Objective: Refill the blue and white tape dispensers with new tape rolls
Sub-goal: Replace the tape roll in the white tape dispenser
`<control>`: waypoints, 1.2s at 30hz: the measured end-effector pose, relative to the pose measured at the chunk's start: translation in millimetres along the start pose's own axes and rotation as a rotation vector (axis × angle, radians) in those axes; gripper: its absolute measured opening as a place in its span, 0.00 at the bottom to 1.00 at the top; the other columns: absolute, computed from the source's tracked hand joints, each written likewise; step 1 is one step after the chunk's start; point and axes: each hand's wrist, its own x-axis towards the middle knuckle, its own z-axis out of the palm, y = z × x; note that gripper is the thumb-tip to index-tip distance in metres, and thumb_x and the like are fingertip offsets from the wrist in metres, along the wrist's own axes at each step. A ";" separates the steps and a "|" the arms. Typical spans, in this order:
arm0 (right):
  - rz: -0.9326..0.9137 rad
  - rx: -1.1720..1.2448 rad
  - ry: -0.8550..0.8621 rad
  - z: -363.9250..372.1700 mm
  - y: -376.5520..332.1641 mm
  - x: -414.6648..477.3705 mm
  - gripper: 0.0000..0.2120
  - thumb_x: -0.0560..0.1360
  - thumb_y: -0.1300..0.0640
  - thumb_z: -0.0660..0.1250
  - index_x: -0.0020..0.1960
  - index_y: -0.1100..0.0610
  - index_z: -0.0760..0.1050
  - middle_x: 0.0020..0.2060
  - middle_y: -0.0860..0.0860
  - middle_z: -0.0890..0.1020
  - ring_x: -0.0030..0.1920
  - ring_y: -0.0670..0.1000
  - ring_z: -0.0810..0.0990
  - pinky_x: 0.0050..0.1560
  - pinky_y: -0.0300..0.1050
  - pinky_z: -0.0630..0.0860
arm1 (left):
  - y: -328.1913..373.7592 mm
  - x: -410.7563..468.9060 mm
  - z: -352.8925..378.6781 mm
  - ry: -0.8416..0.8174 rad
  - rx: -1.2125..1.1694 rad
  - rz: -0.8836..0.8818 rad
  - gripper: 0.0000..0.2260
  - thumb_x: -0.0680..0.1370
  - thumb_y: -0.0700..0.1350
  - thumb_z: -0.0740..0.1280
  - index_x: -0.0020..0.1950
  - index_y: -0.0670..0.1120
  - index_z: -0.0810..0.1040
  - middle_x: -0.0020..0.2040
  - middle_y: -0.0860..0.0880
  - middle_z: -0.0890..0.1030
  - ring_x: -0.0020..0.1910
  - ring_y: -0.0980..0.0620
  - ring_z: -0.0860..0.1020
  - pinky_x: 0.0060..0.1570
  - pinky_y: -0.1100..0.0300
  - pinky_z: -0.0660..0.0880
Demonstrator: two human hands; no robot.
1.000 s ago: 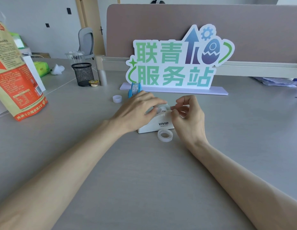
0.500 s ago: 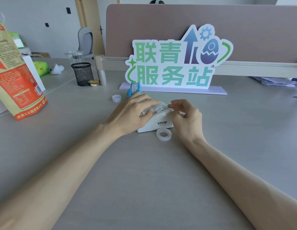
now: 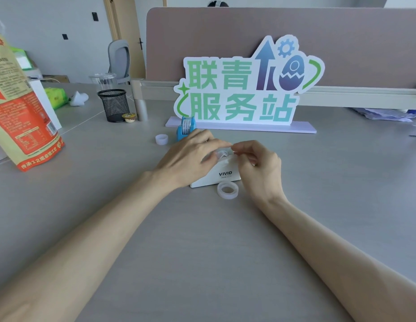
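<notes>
White dispenser: the white tape dispenser (image 3: 222,174), marked VIVID, sits on the grey desk (image 3: 202,252) at centre, both hands over its top.
Left hand: the left hand (image 3: 190,159) comes in from 8 o'clock and lies over the dispenser's left half, fingers curled down around it; it looks like a steadying hold, though how firmly it grips I cannot tell.
Right hand: the right hand (image 3: 260,166) comes in from 4 o'clock, thumb and forefinger pinched narrow above the dispenser's top. Whether a tape end is between them I cannot tell; it is too blurred.
Blue dispenser: the blue tape dispenser (image 3: 184,129) stands at 11 o'clock from the white one, just behind the left hand, with a roll seated in it.
Loose roll: 1 clear tape roll (image 3: 227,190) lies flat at 6 o'clock, touching or nearly touching the white base.
Small core: a small white ring (image 3: 161,139) lies at 9 o'clock from the blue dispenser.
Step in hand: likely seating or threading tape in the white dispenser.
Doing it well: keep the base pinned, draw the free end straight toward the cutter, and avoid letting it fold onto itself.
</notes>
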 end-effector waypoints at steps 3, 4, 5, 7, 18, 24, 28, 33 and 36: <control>-0.005 -0.001 -0.006 -0.1 0.5 0.0 0.16 0.73 0.69 0.58 0.49 0.56 0.81 0.41 0.40 0.81 0.47 0.45 0.80 0.48 0.24 0.71 | -3.3 -4.8 -3.7 0.051 -0.017 0.001 0.12 0.78 0.46 0.65 0.60 0.51 0.80 0.47 0.53 0.80 0.50 0.53 0.74 0.43 0.61 0.70; -0.002 -0.005 -0.006 -0.1 1.3 0.5 0.15 0.73 0.69 0.58 0.50 0.56 0.81 0.41 0.41 0.81 0.46 0.45 0.80 0.47 0.23 0.70 | -3.9 -6.9 -4.3 0.066 -0.021 -0.003 0.11 0.78 0.46 0.66 0.60 0.51 0.80 0.47 0.54 0.80 0.49 0.54 0.74 0.42 0.61 0.70; 0.002 -0.008 -0.004 -0.3 1.7 0.6 0.15 0.73 0.69 0.59 0.50 0.56 0.81 0.42 0.42 0.81 0.46 0.45 0.80 0.47 0.23 0.70 | -4.1 -9.2 -4.7 0.078 -0.019 -0.008 0.11 0.78 0.46 0.66 0.59 0.51 0.80 0.47 0.55 0.81 0.48 0.54 0.74 0.42 0.60 0.71; 0.011 -0.023 0.005 -0.7 1.9 0.7 0.15 0.73 0.67 0.59 0.51 0.55 0.80 0.43 0.44 0.82 0.47 0.45 0.80 0.48 0.29 0.72 | -3.6 -12.2 -4.8 0.102 -0.003 -0.013 0.10 0.77 0.45 0.67 0.57 0.50 0.80 0.48 0.55 0.82 0.48 0.55 0.74 0.40 0.59 0.71; 0.049 -0.101 -0.027 0.6 3.7 1.1 0.15 0.75 0.61 0.59 0.52 0.52 0.82 0.50 0.46 0.85 0.53 0.46 0.79 0.50 0.31 0.70 | 0.5 -10.3 1.7 0.070 -0.035 -0.020 0.16 0.79 0.50 0.63 0.66 0.52 0.75 0.51 0.54 0.79 0.51 0.52 0.74 0.44 0.56 0.74; 0.026 -0.025 -0.005 0.9 -0.8 -1.0 0.15 0.75 0.65 0.59 0.52 0.54 0.83 0.46 0.45 0.85 0.52 0.47 0.81 0.58 0.38 0.74 | 0.3 -8.8 0.7 0.097 -0.044 -0.041 0.11 0.78 0.47 0.65 0.60 0.51 0.79 0.47 0.56 0.79 0.49 0.55 0.71 0.41 0.58 0.72; 0.022 -0.015 -0.006 1.3 -0.3 0.0 0.15 0.74 0.65 0.59 0.52 0.54 0.83 0.45 0.45 0.84 0.51 0.46 0.81 0.56 0.36 0.74 | 1.3 -7.8 -4.2 0.106 -0.109 -0.093 0.08 0.78 0.45 0.66 0.55 0.50 0.81 0.41 0.68 0.74 0.47 0.61 0.70 0.40 0.60 0.69; 0.031 -0.012 -0.013 0.8 0.6 0.3 0.15 0.74 0.65 0.59 0.51 0.54 0.83 0.44 0.44 0.84 0.50 0.45 0.81 0.52 0.29 0.73 | -3.5 11.6 -18.1 -0.041 -0.257 -0.155 0.07 0.77 0.40 0.67 0.51 0.49 0.84 0.41 0.59 0.80 0.45 0.59 0.75 0.46 0.65 0.71; 0.036 -0.004 -0.011 0.2 0.8 0.9 0.16 0.74 0.65 0.59 0.51 0.54 0.83 0.44 0.44 0.84 0.49 0.45 0.81 0.49 0.25 0.72 | -3.3 21.6 -24.7 -0.101 -0.247 -0.167 0.06 0.77 0.41 0.67 0.48 0.49 0.84 0.39 0.60 0.77 0.41 0.65 0.74 0.41 0.62 0.73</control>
